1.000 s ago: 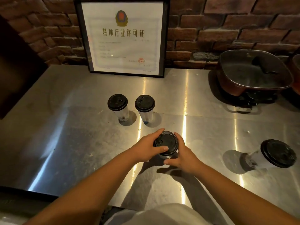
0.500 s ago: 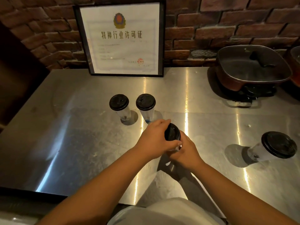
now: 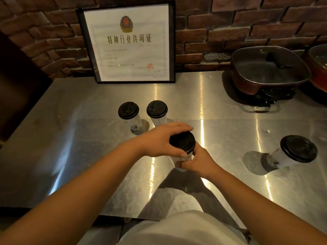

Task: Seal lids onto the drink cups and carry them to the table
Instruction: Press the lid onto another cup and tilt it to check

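Note:
A clear drink cup with a black lid [image 3: 183,143] is held above the steel counter [image 3: 74,156] in the middle of the view. My left hand [image 3: 162,139] curls over the lid's left side, fingers on its rim. My right hand [image 3: 198,160] grips the cup body from below right. Two more lidded cups stand side by side behind them, the left one [image 3: 128,112] and the right one [image 3: 157,109]. A further lidded cup [image 3: 297,151] stands alone at the right.
A framed certificate [image 3: 129,43] leans against the brick wall at the back. A lidded dark pan [image 3: 269,69] sits on a burner at the back right, with another pan's edge [image 3: 320,68] beside it. The counter's front edge runs near my body.
The cup has been lifted and tilted slightly off the counter. My left hand has shifted from the lid's side to gripping over its rim; my right hand now holds the cup body lower down.

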